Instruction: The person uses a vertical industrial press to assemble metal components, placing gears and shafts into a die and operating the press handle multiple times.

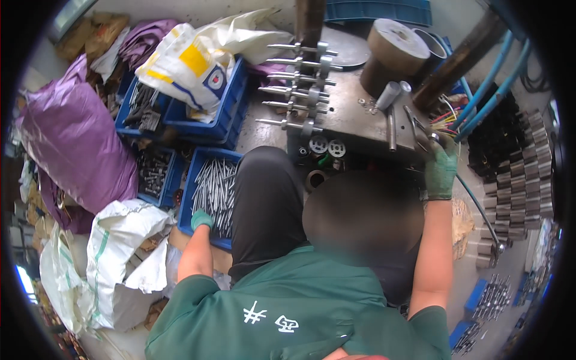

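My left hand (202, 219), in a green glove, is at the near-left edge of a blue crate (187, 201) full of thin metal shafts (215, 189). Its fingers are too small and foreshortened to make out. At the right end of the metal bench (348, 75), my right hand (441, 168), gloved in green with dark fingertips, is closed around something I cannot make out. Beside those fingers is a slim metal tool (414, 120). Several shafts carrying round metal pieces (312, 96) lie in a row along the bench's left side.
A grey metal cylinder (390, 95) and a large roll (396, 48) stand on the bench, near blue hoses (489, 87). Stacked metal cylinders (522, 180) rise at the right. Left are a purple sack (78, 138), white sacks (120, 258) and a crate of small metal parts (157, 174).
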A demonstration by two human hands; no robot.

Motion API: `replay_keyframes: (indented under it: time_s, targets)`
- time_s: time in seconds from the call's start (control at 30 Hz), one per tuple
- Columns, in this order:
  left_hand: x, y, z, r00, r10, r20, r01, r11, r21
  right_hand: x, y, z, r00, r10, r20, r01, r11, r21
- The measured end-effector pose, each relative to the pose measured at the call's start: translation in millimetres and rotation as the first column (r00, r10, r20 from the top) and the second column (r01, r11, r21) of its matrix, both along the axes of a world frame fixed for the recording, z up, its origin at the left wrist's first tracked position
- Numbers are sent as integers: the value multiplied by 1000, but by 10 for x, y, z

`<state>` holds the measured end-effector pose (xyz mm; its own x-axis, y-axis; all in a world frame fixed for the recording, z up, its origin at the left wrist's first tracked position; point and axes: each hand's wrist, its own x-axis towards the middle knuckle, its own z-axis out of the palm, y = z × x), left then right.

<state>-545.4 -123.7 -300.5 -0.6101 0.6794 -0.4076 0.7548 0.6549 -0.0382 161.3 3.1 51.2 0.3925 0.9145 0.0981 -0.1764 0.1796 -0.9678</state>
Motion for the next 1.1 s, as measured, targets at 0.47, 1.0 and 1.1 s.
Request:
replay_keyframes:
  time_s: [0.47,1.0,1.1]
  targets:
    - [2061,1659,3673,104,-764,636,-493,516,701,-255,-354,-222,916,84,-393,-85,996,14]
    - [4746,1234,3109,-250,-322,913,479,778,406,-349,-489,-83,938,51,-343,-75,996,-57]
    - [4774,1242,3142,-249,-380,891,454,767,454,-263,-488,-105,988,128,-84,-133,990,-55]
